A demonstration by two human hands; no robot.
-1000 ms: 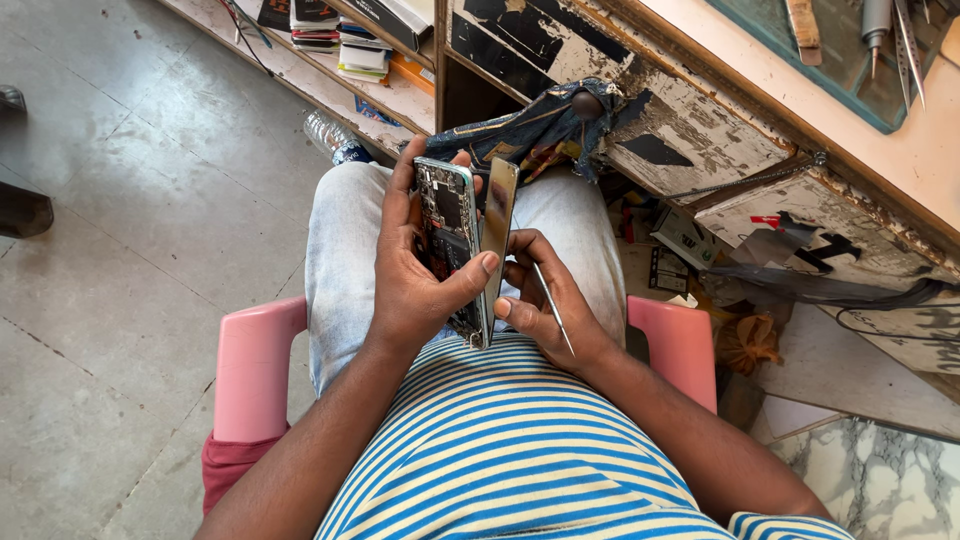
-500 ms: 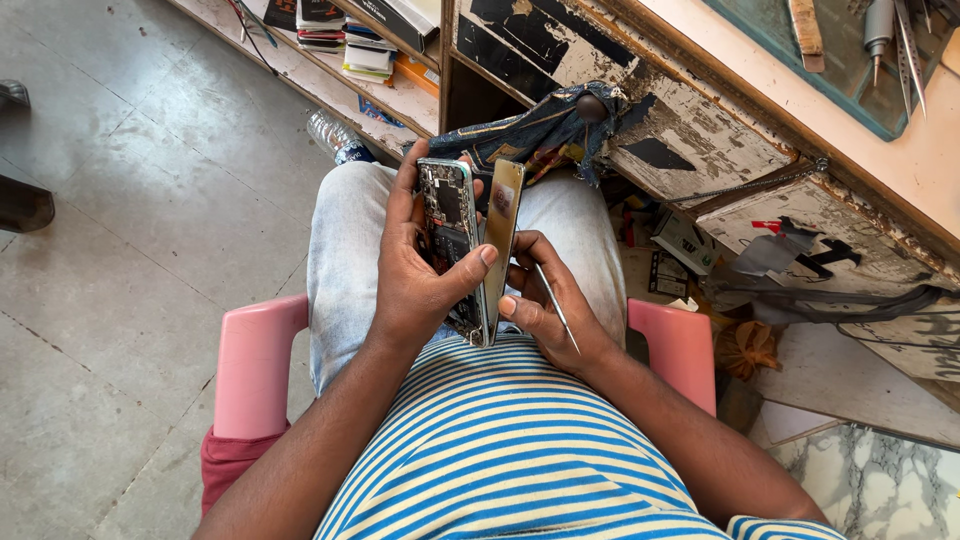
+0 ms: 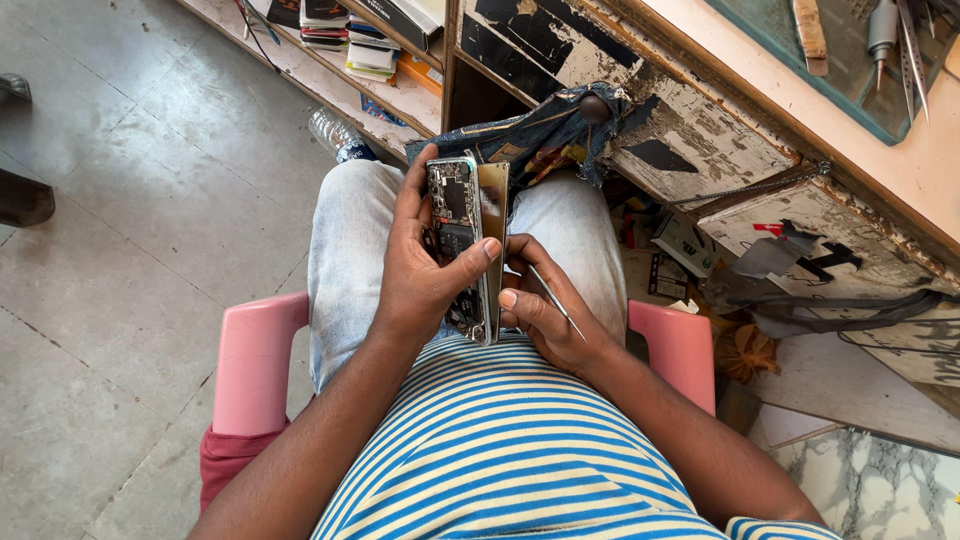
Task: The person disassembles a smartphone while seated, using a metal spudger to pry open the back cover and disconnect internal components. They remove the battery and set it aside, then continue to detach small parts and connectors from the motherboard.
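Left hand (image 3: 425, 270) clasping opened phone (image 3: 462, 235) upright over lap; right hand (image 3: 545, 310) pinching thin metal tool (image 3: 556, 301), fingertips against phone's lifted panel (image 3: 492, 230).

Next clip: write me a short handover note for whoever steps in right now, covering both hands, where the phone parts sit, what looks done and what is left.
Left hand: grips the opened phone upright over the lap, circuit side showing, thumb across its edge.
Right hand: holds a thin metal tool and steadies the back panel, which is parted from the phone body along one long side.
Done: the panel is lifted open, the internals exposed.
Left: the panel is not yet fully off; whether anything joins it inside cannot be seen.
Nearby: more tools on the bench top, upper right.
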